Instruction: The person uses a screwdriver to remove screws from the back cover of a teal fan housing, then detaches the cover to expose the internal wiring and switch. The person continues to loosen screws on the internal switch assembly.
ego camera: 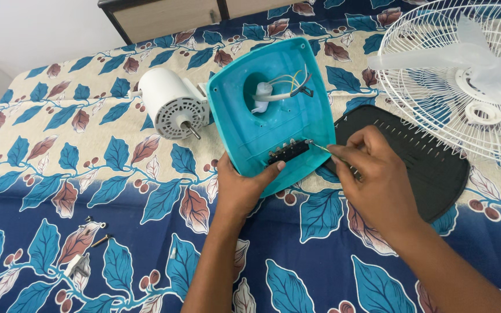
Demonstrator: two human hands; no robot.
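Note:
A teal plastic fan base shell (250, 124) stands tilted on the bed, its hollow side facing me, with loose wires (288, 84) coming out of its round hole. My left hand (240, 186) grips its lower edge, thumb pressed beside a black switch block (288, 152). My right hand (369, 168) pinches a thin screwdriver (319, 146) whose tip touches the right end of that switch block. A white fan motor (169, 103) with its shaft pointing toward me lies just left of the shell.
A black base cover plate (436, 168) lies under my right hand. A white fan grille with translucent blades (465, 75) rests at the far right. Small screws and a white clip (85, 243) lie at the lower left on the leaf-patterned bedsheet (59, 145).

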